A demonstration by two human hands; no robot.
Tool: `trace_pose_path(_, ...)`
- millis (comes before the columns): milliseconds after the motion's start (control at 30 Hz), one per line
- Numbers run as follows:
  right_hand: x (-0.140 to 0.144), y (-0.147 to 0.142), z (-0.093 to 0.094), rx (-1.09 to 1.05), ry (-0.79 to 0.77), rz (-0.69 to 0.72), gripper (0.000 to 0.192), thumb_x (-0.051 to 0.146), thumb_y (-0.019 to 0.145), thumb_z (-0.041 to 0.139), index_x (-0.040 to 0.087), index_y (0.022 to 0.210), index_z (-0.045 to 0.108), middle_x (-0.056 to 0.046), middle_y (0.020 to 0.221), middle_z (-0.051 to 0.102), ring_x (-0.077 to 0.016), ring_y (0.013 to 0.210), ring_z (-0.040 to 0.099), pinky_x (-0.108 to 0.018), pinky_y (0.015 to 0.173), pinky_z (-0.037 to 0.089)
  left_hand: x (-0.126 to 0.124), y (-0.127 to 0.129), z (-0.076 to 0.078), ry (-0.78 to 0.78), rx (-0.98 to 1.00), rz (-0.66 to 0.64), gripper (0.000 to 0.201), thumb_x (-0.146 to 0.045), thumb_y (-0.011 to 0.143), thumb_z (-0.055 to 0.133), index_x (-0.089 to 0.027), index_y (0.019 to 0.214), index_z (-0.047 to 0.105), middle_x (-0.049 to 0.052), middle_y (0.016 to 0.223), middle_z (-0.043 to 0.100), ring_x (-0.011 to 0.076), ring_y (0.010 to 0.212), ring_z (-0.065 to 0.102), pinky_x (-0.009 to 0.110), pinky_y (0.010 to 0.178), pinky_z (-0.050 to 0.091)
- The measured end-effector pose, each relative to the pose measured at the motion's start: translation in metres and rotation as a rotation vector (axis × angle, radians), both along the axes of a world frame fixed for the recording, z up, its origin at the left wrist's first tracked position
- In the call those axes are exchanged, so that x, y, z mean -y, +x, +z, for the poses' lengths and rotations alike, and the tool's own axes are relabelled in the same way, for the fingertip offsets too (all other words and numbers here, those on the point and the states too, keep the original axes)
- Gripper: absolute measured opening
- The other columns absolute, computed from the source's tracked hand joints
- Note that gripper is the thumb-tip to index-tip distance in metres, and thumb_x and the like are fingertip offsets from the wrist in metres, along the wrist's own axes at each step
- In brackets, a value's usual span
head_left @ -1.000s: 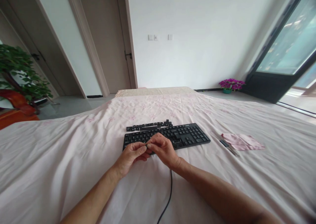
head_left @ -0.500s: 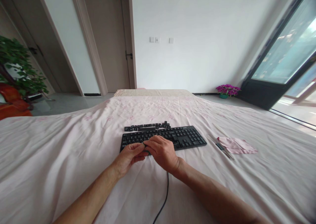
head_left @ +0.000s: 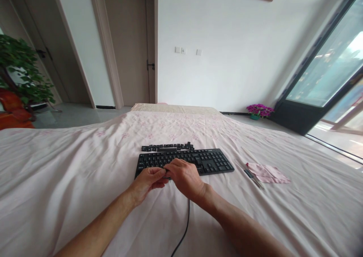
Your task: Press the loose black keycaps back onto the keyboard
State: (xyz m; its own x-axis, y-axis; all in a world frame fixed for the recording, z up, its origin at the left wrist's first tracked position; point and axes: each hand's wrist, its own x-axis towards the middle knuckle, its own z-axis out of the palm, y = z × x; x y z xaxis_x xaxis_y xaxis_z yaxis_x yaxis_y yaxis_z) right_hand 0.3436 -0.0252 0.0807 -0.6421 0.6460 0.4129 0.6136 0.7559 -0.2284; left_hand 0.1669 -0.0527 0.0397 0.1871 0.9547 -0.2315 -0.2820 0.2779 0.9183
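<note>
A black keyboard (head_left: 218, 161) lies on the pink-white cloth, its near middle edge partly hidden behind my hands. Over that edge my left hand (head_left: 147, 181) pinches with thumb and forefinger, the other fingers curled below. My right hand (head_left: 185, 177) meets it fingertip to fingertip, closed, with its back upward. A small dark bit shows where the fingertips meet, too covered to name. Just beyond the keyboard, loose black keycaps (head_left: 154, 148) lie in a row, with a long bar-shaped key (head_left: 166, 150) among them.
A black cable (head_left: 185, 226) runs toward me across the wrinkled cloth (head_left: 93, 181). To the right lie a folded pink cloth (head_left: 269, 173) and a slim tool with a dark part, apparently tweezers (head_left: 253, 178). Potted purple flowers (head_left: 260, 110) stand on the floor by the glass door.
The view has tilted up slightly, bringing a picture frame into sight on the wall. Both hands stay pinched together at the keyboard's near edge, with only slight finger movement.
</note>
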Motion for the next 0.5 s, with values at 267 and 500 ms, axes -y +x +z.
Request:
trace_pose_path(267, -0.027, 0.022, 0.021, -0.210, -0.076, -0.113, 0.021, 0.028, 0.089, 0.056, 0.028, 0.103, 0.071, -0.002, 0.096, 0.069, -0.0166, 0.085, 0.064, -0.027, 0.077, 0.046, -0.004, -0.009, 0.014, 0.138, -0.069, 0.079, 0.047, -0.054, 0.078, 0.064, -0.015, 0.103, 0.071, 0.014, 0.101, 0.072, 0.0175, 0.076, 0.068, 0.025, 0.066, 0.051)
trace_pose_path(500, -0.075, 0.069, 0.026, -0.340, -0.104, -0.219, 0.021, 0.030, 0.086, 0.056, 0.024, 0.097, 0.073, -0.004, 0.095, 0.069, -0.0190, 0.088, 0.063, -0.031, 0.082, 0.045, -0.031, -0.058, -0.012, 0.427, -0.462, 0.616, 0.043, -0.051, 0.083, 0.056, -0.016, 0.103, 0.069, 0.009, 0.103, 0.072, 0.0217, 0.095, 0.064, 0.030, 0.084, 0.048)
